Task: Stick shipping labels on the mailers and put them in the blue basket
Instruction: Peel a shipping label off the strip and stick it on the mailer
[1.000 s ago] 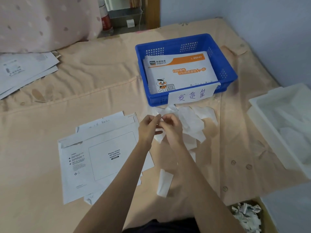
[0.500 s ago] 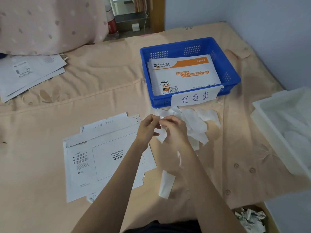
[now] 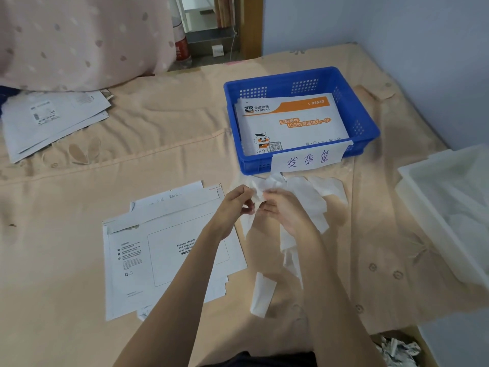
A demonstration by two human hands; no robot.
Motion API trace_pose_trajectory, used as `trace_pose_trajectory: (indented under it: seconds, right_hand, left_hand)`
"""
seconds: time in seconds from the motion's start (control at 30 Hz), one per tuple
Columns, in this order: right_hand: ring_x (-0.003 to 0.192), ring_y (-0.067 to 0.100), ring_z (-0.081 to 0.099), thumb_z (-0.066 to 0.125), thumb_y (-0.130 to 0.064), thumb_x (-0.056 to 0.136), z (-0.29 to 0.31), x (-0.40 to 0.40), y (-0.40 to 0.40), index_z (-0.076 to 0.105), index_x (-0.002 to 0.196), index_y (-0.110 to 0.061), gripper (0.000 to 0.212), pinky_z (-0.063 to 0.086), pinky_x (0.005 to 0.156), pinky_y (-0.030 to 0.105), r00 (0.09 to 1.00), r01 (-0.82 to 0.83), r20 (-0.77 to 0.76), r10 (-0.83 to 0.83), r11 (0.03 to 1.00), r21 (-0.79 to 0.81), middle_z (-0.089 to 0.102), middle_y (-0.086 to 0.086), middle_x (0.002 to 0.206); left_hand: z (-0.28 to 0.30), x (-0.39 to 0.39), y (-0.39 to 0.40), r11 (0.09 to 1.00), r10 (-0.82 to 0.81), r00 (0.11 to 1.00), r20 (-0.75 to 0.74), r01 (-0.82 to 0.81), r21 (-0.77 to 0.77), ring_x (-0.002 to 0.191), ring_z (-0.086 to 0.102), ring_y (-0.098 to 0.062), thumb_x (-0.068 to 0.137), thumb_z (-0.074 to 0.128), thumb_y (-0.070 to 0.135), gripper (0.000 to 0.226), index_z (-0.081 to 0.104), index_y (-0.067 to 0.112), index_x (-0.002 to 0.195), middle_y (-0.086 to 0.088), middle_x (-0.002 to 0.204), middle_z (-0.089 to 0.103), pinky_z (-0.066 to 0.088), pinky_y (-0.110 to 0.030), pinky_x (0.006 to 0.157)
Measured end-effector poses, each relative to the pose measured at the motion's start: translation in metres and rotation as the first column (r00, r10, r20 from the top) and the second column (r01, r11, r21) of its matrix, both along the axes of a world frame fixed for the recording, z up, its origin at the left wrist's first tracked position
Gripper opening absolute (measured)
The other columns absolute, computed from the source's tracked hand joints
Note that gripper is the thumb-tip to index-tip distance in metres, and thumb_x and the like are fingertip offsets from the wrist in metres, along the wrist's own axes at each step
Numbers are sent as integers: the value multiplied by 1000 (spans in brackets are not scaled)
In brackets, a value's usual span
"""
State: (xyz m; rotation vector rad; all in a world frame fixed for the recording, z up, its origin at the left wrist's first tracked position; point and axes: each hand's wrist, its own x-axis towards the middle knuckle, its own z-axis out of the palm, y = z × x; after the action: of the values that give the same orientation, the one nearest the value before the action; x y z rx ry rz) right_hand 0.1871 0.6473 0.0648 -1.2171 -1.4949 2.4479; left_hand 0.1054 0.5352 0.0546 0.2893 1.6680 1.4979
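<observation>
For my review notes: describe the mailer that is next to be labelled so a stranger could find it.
Start at the blue basket on the peach bedsheet. Nearer and to the left, under the left forearm, lies a flat white mailer. Unlike the orange-striped mailer in the basket, it shows a blank waybill box.

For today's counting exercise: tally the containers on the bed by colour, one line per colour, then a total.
Blue basket: 1
White tray: 1
Total: 2
</observation>
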Motion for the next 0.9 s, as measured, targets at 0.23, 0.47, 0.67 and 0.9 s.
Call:
trace_pose_trajectory:
  seconds: [0.23, 0.47, 0.67, 0.9]
  right_hand:
    - [84, 12, 57, 53, -20, 96, 5, -17, -17, 60, 94, -10, 13, 42, 70, 18, 997, -43, 83, 0, 858, 512, 61, -1, 88]
    - [73, 3, 54, 50, -16, 96, 0, -17, -25, 56, 87, -11, 12, 40, 59, 5, 999, -21, 35, 0, 805, 593, 59, -9, 77]
    - [71, 4, 52, 48, -13, 95, -1, -18, -24, 57, 87, -9, 12, 39, 57, 9, 997, 12, 55, -57, 796, 605, 56, -8, 76]
    - [79, 24, 58, 49, -17, 90, -4, -24, -19, 56, 69, -9, 23, 52, 84, 45, 964, 147, 140, -226, 893, 425, 61, 9, 77]
  left_hand:
    - [7, 0, 5, 997, 30, 998, -62, -34, -65, 63, 46, -16, 91, 43, 10, 25, 49, 9, 66, -4, 66, 49, 40, -28, 63]
    - [1, 4, 13, 970, 123, 931, -344, -186, -157, 66, 42, -16, 97, 46, 27, 33, 43, 9, 70, -7, 69, 46, 37, -32, 64]
    - [-1, 5, 16, 973, 78, 859, -505, -177, -150, 59, 45, -19, 98, 43, 16, 33, 45, 1, 69, -7, 60, 47, 40, -34, 58]
    - [2, 10, 23, 973, 183, 911, -370, -222, -65, 51, 48, -12, 100, 39, 16, 33, 45, 9, 68, -6, 60, 50, 43, -25, 57]
